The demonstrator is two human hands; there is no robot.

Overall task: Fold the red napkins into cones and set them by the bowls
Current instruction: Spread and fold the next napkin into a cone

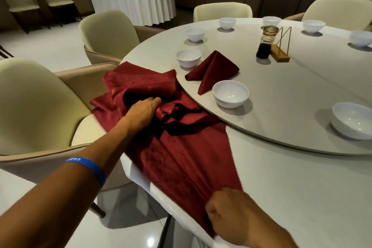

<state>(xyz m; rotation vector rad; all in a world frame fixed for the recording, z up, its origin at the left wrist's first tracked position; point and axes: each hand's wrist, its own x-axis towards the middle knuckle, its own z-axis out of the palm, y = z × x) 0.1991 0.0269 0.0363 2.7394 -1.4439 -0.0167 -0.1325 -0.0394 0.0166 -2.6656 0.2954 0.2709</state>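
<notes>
**Hands on a red napkin at the table edge**

Chairs (30,106) in cream stand at the far left, the nearest one pushed against the round white surface (291,187). A forearm with a blue wristband (90,167) reaches in from the lower left. Its left hand (145,110) rests on a crumpled heap of red napkins (141,86) at the rim of the surface, fingers (156,99) curled into the bunched cloth and gripping a fold of it. From that heap one flat red napkin (185,157) stretches toward the viewer along the edge of the surface, partly overhanging it.

At the bottom, right of centre, the right hand (227,215) closes its fingers on the near corner of this napkin, knuckles up, pinching the cloth at the edge.

Further back, a folded napkin cone (213,70) lies on its side on the raised turntable (291,96), between two white bowls: the left bowl (188,58) just beside its upper edge, the nearer bowl (230,93) touching or almost touching its lower tip. More white bowls (352,121) ring the turntable rim, well apart from each other. Near the turntable's middle stand a dark sauce bottle (265,43) and, just beside it on the right, a wire holder with a wooden base (280,54). In the background sits a second round table with a white cloth (132,4).
</notes>
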